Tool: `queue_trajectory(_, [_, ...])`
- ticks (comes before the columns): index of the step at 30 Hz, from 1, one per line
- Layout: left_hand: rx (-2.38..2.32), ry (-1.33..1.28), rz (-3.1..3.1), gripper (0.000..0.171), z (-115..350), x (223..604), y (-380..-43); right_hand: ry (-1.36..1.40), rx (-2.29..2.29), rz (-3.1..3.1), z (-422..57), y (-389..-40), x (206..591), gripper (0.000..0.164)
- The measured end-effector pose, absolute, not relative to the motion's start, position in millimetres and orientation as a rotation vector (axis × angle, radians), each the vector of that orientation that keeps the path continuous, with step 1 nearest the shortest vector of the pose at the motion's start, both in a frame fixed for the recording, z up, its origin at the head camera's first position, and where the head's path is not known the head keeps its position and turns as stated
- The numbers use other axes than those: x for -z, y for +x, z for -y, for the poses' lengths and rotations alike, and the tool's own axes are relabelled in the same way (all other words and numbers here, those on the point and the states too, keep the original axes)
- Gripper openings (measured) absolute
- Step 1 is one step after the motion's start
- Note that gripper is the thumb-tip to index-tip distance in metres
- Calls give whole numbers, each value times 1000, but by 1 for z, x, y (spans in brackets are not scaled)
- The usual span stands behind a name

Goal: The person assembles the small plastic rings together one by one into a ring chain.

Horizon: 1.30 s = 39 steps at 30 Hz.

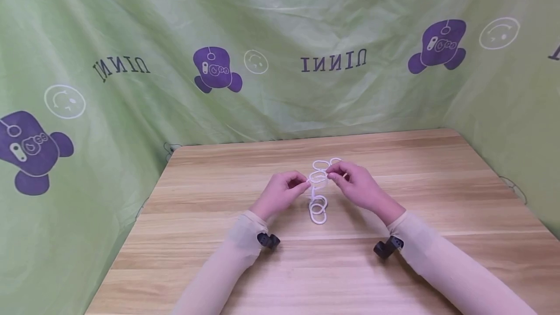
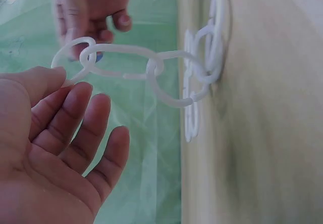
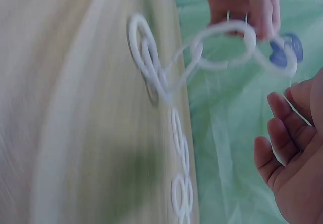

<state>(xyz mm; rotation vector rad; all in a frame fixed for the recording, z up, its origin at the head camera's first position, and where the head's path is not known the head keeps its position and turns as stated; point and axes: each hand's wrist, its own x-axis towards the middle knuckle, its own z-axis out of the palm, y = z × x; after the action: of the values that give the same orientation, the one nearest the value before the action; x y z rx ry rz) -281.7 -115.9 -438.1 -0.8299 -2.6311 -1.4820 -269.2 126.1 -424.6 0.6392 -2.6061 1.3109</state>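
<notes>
My left hand [image 1: 282, 191] pinches the end link of a white plastic chain [image 1: 318, 177] between thumb and fingers, holding that end above the table. From there, oval links hang down to a small pile of links [image 1: 318, 209] on the wood. In the left wrist view, the held chain [image 2: 126, 50] runs out from the thumb tip, the other fingers loosely bent beside it. My right hand [image 1: 356, 183] is across from the left one, its fingertips close to the raised link. In the right wrist view, its fingers [image 3: 287, 128] are slightly bent just beneath that link's edge.
More white links [image 1: 321, 165] lie on the table [image 1: 218, 237] behind the hands, toward its far edge. A green curtain [image 1: 280, 101] with purple printed figures surrounds the table's back and sides. A small dark camera [image 1: 269, 241] is worn on each wrist.
</notes>
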Motion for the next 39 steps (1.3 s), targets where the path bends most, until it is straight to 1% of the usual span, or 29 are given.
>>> queue_trajectory(10, [1485,-785,2544,13,133,417,-284,431,-1214,2723,-168,-298,435,19])
queue_trajectory(17, [1574,-745,2486,12,142,410,-287,378,-1152,2871,-177,-318,448,14])
queue_trajectory(22, [1563,-807,2492,12,142,413,-287,481,-1011,2961,-170,-340,452,11])
queue_trajectory(26, [1521,-839,2524,12,140,416,-287,571,-936,3028,-162,-350,450,10])
queue_trajectory(36, [1482,-829,2593,13,136,422,-290,656,-803,3103,-152,-360,455,11])
queue_trajectory(39, [1475,-829,2594,12,137,424,-291,709,-720,3089,-150,-361,456,6])
